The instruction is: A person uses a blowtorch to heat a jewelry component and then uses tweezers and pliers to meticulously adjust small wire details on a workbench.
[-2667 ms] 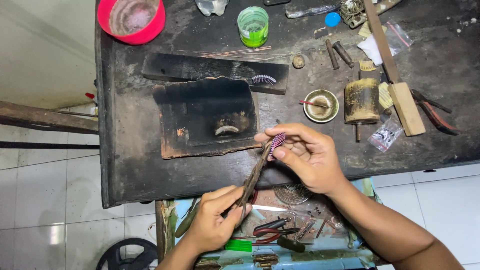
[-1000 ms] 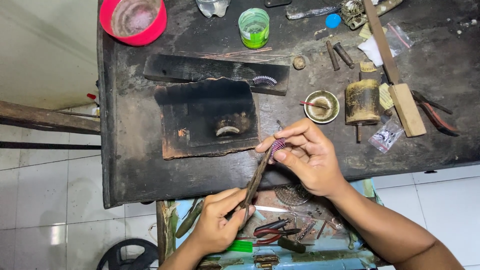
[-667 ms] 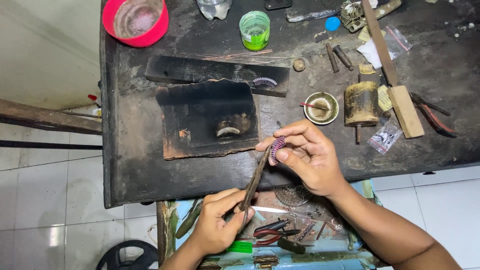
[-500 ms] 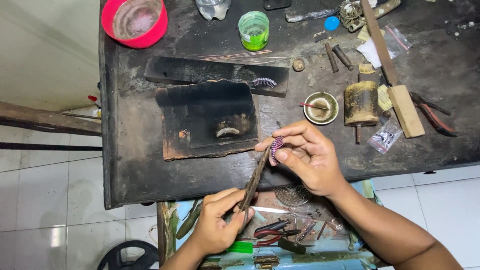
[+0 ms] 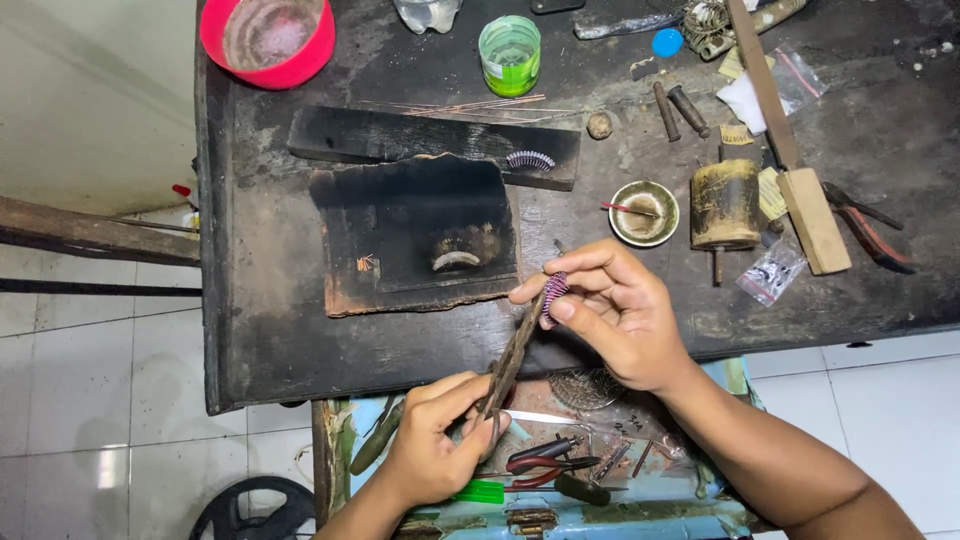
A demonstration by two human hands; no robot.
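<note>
- Since the earlier frames almost nothing has shifted: both hands keep the same grip, and the small coil sits a little lower between the fingers than before.
- Right hand is at 3 o'clock from the tool tip; its thumb and first fingers are pressed together, pinching a small purple coil.
- Left hand is at 7 o'clock from the right hand, with fingers closed around the handles of dark pliers.
- Pliers run up toward 1 o'clock, and their tip meets the coil at the front edge of the bench.
- At 10 o'clock from the coil lies a burnt black block with a small curved piece on it.
- At 12 o'clock, on a dark wooden bar, rests another ribbed coil.
- At 1 o'clock from the right hand stand a small metal dish and a brown cylinder.
- Far at 11 o'clock are a red bowl and a green cup.
- Under the hands, an open drawer holds red-handled pliers.
</note>
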